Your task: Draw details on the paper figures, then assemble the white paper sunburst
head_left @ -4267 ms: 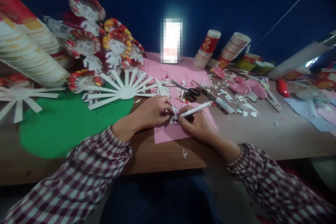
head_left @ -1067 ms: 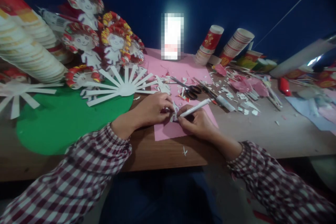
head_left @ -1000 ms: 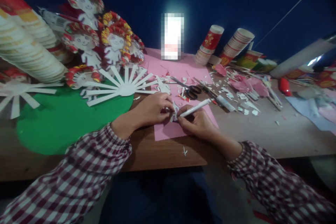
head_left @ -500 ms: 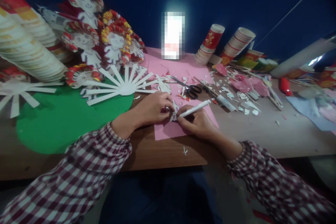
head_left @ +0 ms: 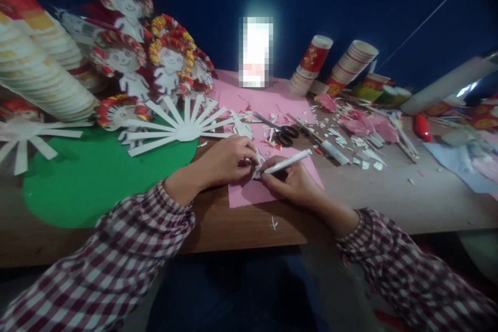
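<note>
Your left hand, curled closed, held the paper cutout on the pink sheet | your right hand pinched the white pen low | clean strokes needed firm pinning

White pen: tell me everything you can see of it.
The white pen is slim and straight, apparently plastic. The right hand grips it near its lower end, and it slants up to the right. Its writing end is at the small paper cutout; whether it touches is too small to tell.

Two hands, one white pen, one pair of scissors, one green sheet
</note>
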### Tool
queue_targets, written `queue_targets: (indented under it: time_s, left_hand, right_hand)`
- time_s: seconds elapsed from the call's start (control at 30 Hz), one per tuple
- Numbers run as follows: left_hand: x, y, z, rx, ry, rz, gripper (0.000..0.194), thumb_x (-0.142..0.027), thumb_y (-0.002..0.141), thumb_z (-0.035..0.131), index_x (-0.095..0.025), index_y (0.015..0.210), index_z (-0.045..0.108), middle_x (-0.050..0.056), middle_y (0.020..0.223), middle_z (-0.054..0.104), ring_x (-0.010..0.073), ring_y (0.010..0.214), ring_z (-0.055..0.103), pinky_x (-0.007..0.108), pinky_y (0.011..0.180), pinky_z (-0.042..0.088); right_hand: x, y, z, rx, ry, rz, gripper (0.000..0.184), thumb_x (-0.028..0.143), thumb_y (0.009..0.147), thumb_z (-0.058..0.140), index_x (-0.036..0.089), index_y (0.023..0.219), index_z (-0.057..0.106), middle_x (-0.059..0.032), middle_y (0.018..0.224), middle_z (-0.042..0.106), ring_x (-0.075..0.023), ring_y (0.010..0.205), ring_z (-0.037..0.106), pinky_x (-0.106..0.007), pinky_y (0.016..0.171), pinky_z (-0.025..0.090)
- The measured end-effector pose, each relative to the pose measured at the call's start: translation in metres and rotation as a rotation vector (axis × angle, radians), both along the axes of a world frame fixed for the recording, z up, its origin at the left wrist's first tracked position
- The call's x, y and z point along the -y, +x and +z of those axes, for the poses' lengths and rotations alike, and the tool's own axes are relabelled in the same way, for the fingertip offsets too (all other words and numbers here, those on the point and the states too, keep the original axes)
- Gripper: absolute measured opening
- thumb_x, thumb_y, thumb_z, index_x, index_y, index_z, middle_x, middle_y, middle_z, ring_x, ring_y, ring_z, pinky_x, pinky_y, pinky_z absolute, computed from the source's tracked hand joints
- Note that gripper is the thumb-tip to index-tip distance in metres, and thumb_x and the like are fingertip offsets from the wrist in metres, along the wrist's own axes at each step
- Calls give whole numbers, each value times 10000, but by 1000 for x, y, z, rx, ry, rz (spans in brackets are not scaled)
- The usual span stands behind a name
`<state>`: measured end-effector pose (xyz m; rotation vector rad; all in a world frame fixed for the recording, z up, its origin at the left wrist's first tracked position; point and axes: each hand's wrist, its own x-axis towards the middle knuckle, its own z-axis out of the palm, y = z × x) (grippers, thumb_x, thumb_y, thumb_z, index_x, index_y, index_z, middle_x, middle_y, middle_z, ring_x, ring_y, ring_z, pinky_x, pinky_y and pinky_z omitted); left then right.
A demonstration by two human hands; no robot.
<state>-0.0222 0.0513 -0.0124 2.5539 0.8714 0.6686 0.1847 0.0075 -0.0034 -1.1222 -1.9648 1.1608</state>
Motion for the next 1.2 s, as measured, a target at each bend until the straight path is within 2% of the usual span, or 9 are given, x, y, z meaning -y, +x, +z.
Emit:
queue_targets:
  time_s: [0.7, 0.93, 1.13, 1.2]
  left_hand:
    - [1, -1, 2, -7, -19, -6, 160, -179, 759, 619, -206, 875, 726, 61, 987, 641, 182, 901, 572, 331, 819, 460]
    - [3, -1, 4, -5, -11, 12, 162, -136, 746, 605, -185, 858, 711, 61, 976, 639, 188, 918, 576, 335, 836, 463]
    - [3, -2, 5, 12, 6, -2, 185, -140, 756, 585, -205, 889, 695, 50, 983, 636, 184, 903, 576, 332, 823, 464]
    - [3, -1, 7, 3, 11, 1, 197, -134, 758, 562, -201, 888, 693, 58, 985, 637, 190, 895, 576, 341, 812, 466]
  right_hand:
    - [-2, 2, 1, 49, 63, -9, 68, 196, 775, 594, 159, 830, 605, 17, 649, 590, -82, 550, 497, -193, 510, 394]
    - [-5, 2, 8, -28, 3, -91, 44, 184, 757, 567, 152, 776, 590, 18, 630, 558, -82, 552, 486, -189, 498, 376]
    - [-7, 0, 14, -118, -54, -88, 58, 205, 757, 569, 148, 760, 578, 27, 621, 516, -78, 558, 456, -187, 496, 361]
    - [-7, 0, 13, -191, -124, -80, 89, 230, 760, 576, 152, 802, 568, 45, 597, 487, -71, 519, 437, -182, 462, 341]
